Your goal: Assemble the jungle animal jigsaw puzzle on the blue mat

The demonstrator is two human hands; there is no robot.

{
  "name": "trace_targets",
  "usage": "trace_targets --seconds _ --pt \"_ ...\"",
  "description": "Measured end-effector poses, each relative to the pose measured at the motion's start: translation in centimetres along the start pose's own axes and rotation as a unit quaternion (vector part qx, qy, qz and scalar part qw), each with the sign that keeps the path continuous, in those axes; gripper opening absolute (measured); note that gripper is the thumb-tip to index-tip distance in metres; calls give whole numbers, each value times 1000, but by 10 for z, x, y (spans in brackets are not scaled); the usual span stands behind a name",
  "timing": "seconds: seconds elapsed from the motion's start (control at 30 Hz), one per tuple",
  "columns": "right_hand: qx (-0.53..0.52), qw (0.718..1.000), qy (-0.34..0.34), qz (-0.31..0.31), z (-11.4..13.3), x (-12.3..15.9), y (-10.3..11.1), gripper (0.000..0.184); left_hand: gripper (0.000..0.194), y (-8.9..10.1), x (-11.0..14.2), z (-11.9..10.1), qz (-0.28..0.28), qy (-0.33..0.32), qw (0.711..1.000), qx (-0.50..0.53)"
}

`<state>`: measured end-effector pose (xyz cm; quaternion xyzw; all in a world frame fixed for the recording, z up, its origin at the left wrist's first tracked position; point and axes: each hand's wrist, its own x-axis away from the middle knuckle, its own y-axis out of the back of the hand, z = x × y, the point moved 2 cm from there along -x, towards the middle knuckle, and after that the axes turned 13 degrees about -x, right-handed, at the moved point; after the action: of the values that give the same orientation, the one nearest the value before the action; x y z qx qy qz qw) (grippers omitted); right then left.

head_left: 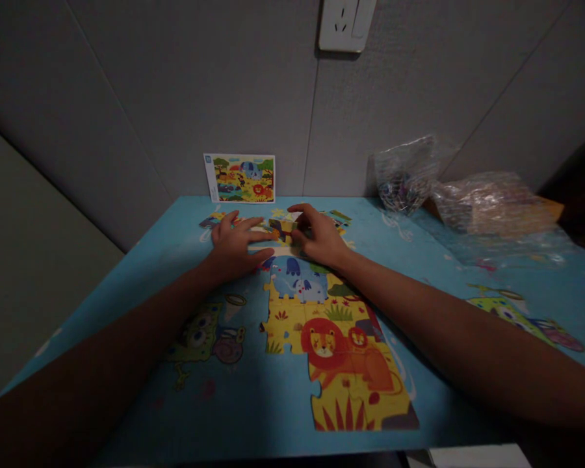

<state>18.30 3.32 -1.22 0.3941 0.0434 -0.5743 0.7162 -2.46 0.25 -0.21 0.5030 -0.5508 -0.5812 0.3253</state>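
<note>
- Piece (283, 227) lies near the puzzle's (292, 309) far edge, seemingly steadied from both sides.
- Right hand (320, 240): thumb and forefinger curl at its right; I cannot tell whether they pinch it.
- Left hand (234, 248): fingers spread apart, one reaching its left side, probably against sliding.
- Puzzle lies flat on the table (141, 266), which supports its joins.
- Card (244, 179) stands against the wall (253, 97), facing the person, likely for viewing.
- Bags (492, 205) sit aside at right.
</note>
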Motion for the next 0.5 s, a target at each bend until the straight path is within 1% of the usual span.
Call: trace_targets --seconds 0.07,0.13,0.17,0.23,0.37,0.43,0.5 --pt "-30 999 9 -31 1 0 1 44 46 3 -1 1 -45 -21 998 49" --pt "-64 996 20 -60 3 1 2 39 57 6 -2 2 -90 -39 991 91" --pt "-79 994 25 -69 4 1 2 37 62 7 -2 2 -102 -48 988 104" --pt "-97 992 33 -76 8 2 2 32 66 7 -1 0 -98 -66 987 112" --pt "-77 994 55 -54 14 2 3 17 68 4 1 -4 -65 -90 990 86" --pt "-62 995 66 -39 15 2 3 17 69 4 2 -5 -66 -93 991 71" --pt "-53 995 85 -19 15 2 2 21 74 4 3 -5 -67 -95 991 64"
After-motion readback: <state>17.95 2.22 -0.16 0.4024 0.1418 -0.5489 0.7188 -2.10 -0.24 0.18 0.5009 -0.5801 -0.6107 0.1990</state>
